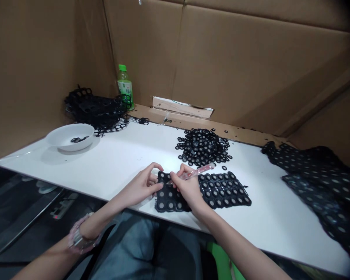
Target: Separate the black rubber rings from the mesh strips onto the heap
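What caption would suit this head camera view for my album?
Left hand steadies a black perforated sheet as right hand holds a translucent pink tool.

We cannot see the tip of the clear pink tool (198, 172), hidden behind the right hand (188, 188); the label on the plastic bottle (125, 87) is too small to read, and the black perforated sheets (317, 186) run past the right edge.

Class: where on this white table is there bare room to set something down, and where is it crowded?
Bare white tabletop lies between the round white bowl and the person's left hand, and between the black perforated sheet and the black sheets heaped at right. Crowded: around the pile of black rubber rings and the right hand.
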Available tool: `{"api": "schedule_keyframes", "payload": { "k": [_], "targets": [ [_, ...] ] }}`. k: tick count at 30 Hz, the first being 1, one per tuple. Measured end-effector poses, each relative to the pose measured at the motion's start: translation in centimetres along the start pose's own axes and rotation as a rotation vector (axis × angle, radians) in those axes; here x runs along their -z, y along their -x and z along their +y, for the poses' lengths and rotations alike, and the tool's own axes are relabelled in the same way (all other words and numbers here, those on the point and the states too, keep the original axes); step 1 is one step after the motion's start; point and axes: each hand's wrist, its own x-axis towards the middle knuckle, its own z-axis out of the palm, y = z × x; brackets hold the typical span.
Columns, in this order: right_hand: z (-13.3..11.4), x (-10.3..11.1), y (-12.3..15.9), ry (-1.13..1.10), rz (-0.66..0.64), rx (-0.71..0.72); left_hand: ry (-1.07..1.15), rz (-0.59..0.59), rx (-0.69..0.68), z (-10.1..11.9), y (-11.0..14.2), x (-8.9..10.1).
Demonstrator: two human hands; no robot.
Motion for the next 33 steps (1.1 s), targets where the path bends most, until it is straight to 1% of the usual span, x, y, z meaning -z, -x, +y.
{"api": "schedule_keyframes", "payload": {
  "k": [4,9,11,15,18,20,23,25,28,30,33],
  "targets": [
    [0.1,0.0,0.0,0.082,-0.026,0.028,0.028,0.072,-0.024,-0.5,0.0,-0.4],
    [0.0,0.0,0.0,0.135,-0.036,0.042,0.004,0.104,-0.047,-0.5,-0.1,-0.7],
    [-0.1,0.0,0.0,0.192,-0.042,0.092,-0.016,0.121,-0.071,-0.4,0.0,-0.8],
    [-0.2,-0.3,0.1,0.362,-0.055,0.24,-0.029,0.142,-0.112,-0.1,0.3,-1.0],
    [-0.3,-0.6,0.3,0.42,-0.087,0.266,0.013,0.162,-0.113,0.0,0.4,-1.1],
    [-0.3,-0.6,0.3,0.394,-0.088,0.248,0.059,0.166,-0.097,-0.1,0.4,-1.0],
    [-0.4,-0.4,0.1,0.211,-0.071,0.116,0.115,0.097,-0.063,0.0,0.5,-0.8],
    [-0.4,-0.2,-0.1,0.078,-0.026,0.03,0.071,0.022,-0.044,0.2,0.7,-0.7],
    [-0.6,0.2,-0.1,-0.027,0.048,0.007,-0.097,-0.041,-0.036,0.6,1.2,-0.6],
    [-0.7,0.4,0.2,-0.044,0.037,0.008,-0.197,-0.025,-0.05,0.7,1.5,-0.5],
    [-0.7,0.4,0.9,-0.013,-0.072,-0.029,-0.221,0.023,-0.063,0.4,1.7,-0.5]
  ]
}}
